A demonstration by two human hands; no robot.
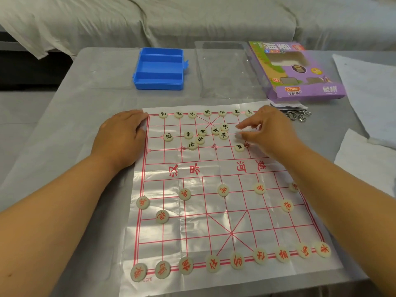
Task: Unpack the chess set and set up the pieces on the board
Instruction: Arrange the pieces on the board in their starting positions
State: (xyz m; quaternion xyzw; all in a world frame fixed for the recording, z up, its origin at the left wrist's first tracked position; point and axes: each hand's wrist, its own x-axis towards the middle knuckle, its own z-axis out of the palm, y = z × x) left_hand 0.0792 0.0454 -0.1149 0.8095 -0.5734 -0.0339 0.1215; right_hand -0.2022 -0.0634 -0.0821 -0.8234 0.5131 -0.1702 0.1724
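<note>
On the grey table [85, 108], we find the plastic chess board sheet [214, 211] spread flat, its red grid facing up. Our left hand [122, 136] lies palm down at the sheet's 10 o'clock corner, fingers straight and together, pressing the edge. Our right hand [265, 129] hovers over the board's 1 o'clock area; its thumb and forefinger are near each other around a pale, blurred shape, and we cannot tell whether they hold a piece. Red-lettered pieces [236, 260] line the 6 o'clock edge in a full row, with further red pieces on the rows above it. Black-lettered pieces [192, 114] stand along the 12 o'clock edge, with gaps at both ends. A loose cluster of black pieces [200, 139] sits just below that row, several touching one another. Beyond the board, at 12 o'clock, rests an open blue case [159, 68]. Beside it lies a clear plastic tray [222, 69], then the purple chess carton [300, 69] at 1 o'clock. Metal ring puzzles [299, 115] lie just below the carton.
</note>
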